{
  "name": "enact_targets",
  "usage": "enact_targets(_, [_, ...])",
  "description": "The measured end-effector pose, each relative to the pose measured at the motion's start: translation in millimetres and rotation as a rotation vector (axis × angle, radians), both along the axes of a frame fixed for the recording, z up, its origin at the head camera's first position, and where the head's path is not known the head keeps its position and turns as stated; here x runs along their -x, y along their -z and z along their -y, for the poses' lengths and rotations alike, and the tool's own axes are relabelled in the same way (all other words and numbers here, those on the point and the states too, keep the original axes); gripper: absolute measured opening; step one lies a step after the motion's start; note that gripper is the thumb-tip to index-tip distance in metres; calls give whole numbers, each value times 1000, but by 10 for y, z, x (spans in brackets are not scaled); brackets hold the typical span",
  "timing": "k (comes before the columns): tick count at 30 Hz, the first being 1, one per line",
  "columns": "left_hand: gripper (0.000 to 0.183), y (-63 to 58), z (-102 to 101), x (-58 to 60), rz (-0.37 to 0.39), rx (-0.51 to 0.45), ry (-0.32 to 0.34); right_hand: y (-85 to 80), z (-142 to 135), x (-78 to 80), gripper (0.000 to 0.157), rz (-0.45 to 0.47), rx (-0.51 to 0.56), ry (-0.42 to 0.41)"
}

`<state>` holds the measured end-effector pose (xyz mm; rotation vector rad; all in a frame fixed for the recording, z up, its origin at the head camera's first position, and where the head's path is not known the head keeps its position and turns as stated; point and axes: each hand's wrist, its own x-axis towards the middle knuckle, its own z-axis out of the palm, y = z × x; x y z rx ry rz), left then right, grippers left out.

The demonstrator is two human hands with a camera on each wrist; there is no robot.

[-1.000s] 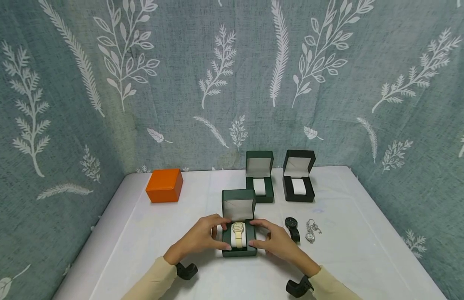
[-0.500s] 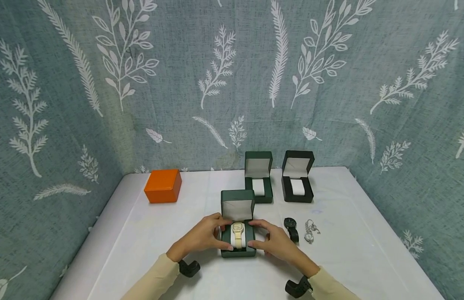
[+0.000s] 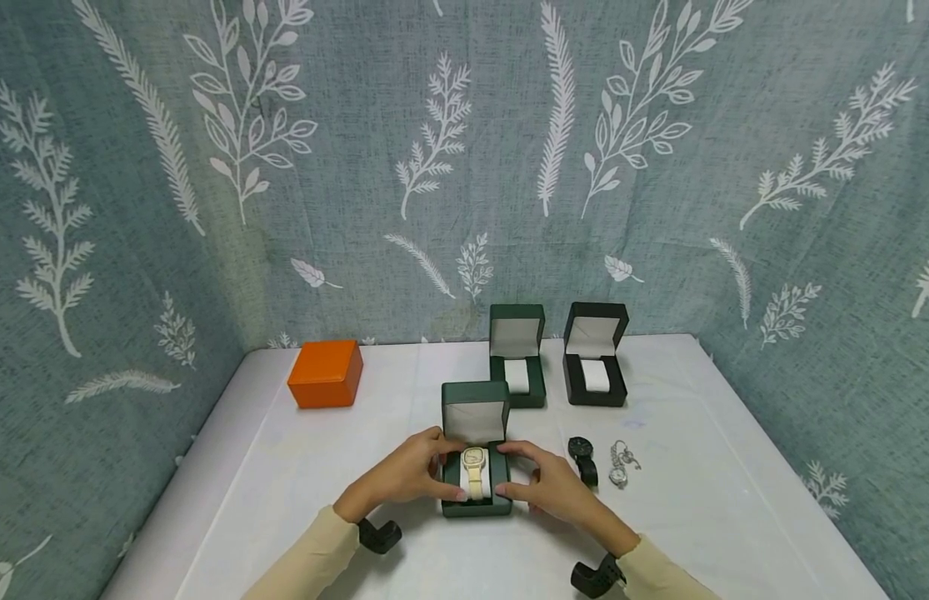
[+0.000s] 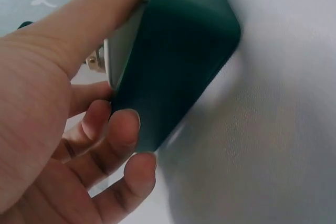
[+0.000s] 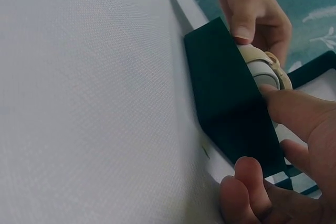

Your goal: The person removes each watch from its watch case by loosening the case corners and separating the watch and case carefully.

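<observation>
A green watch box [image 3: 476, 508] stands with its lid up at the front middle of the table. Inside it, a gold-coloured watch [image 3: 475, 462] is wrapped round a white cushion [image 3: 486, 483]. On the box's left side my left hand [image 3: 402, 472] holds on, index finger at the back and thumb over the front by the cushion. My right hand [image 3: 551, 482] grips the opposite side in the same way. Both thumbs reach over the box rim in the right wrist view, close to the cushion; the left wrist view shows the other left fingers curled beside the box wall.
Behind stand another open green watch box [image 3: 540, 392] and an open black one [image 3: 620, 390], each with a white cushion. A closed orange box [image 3: 325, 374] sits at the back left. Right of my hands lie a black watch [image 3: 583, 460] and a silver chain watch [image 3: 618, 475].
My left thumb has slid slightly inward over the box's front, toward the cushion. The right hand keeps its place, and the head view has shifted a little.
</observation>
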<state>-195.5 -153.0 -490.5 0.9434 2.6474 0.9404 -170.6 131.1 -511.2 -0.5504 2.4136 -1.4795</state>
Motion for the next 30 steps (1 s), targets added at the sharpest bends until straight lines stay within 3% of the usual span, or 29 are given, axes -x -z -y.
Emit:
enact_targets(5, [71, -27, -25, 0, -18, 24, -17, 6, 4, 0, 62, 7, -12, 6])
enact_targets(14, [70, -141, -88, 15, -75, 122, 19, 5, -8, -6, 62, 1, 3, 10])
enact_targets(21, [67, -59, -104, -43, -67, 70, -37, 9, 5, -14, 62, -1, -1, 9])
enact_targets(30, [68, 20, -111, -146, -148, 50, -108, 19, 9, -15, 63, 4, -12, 7])
